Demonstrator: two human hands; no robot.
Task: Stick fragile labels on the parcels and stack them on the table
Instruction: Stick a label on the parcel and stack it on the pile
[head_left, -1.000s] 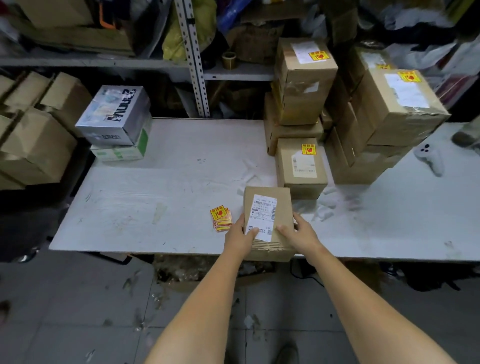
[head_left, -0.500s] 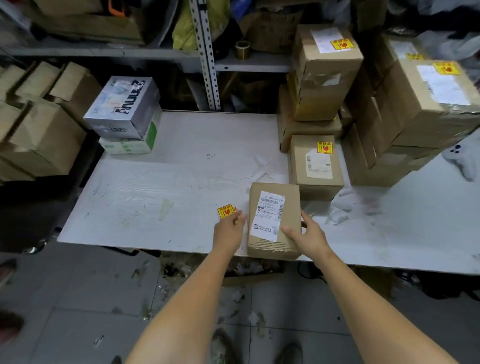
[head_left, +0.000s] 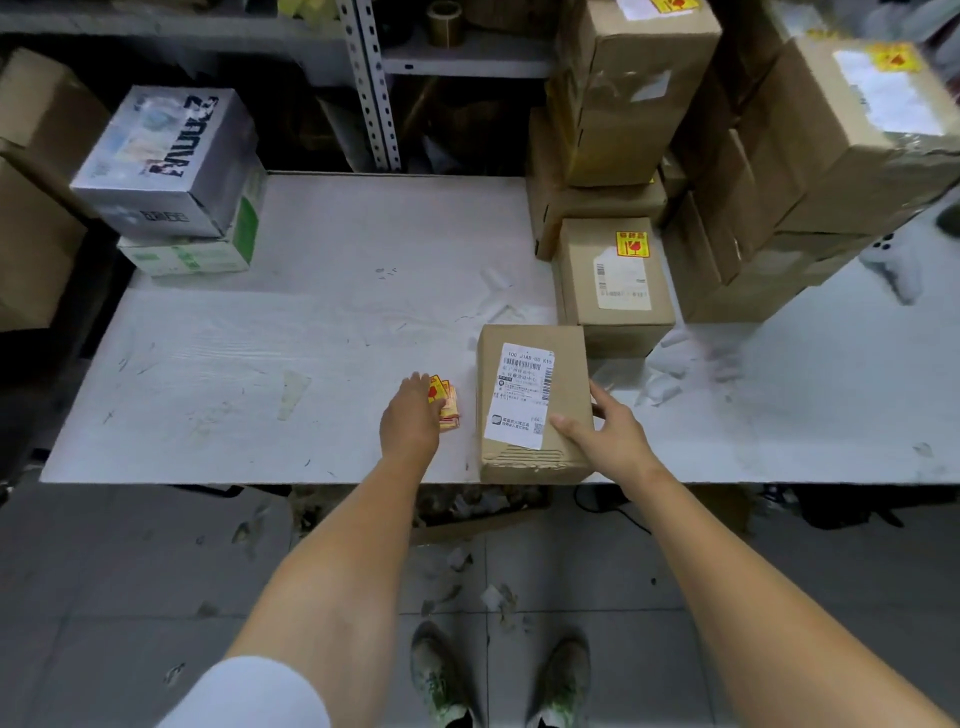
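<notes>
Brown cardboard parcel (head_left: 535, 402) lies at the near edge of the white table (head_left: 260, 364). My right hand (head_left: 608, 436) holds its near right corner, thumb on top. My left hand (head_left: 410, 415) has left the parcel and now rests with straight fingers on the small pile of yellow stickers (head_left: 448, 402) just beside it. The parcel's white paper (head_left: 522, 395) starts with "100 J188". Behind it sits another parcel (head_left: 613, 291) with a yellow sticker on.

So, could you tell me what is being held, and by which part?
The right grip holds the parcel by its near right edge; the left grip only rests on the labels.
</notes>
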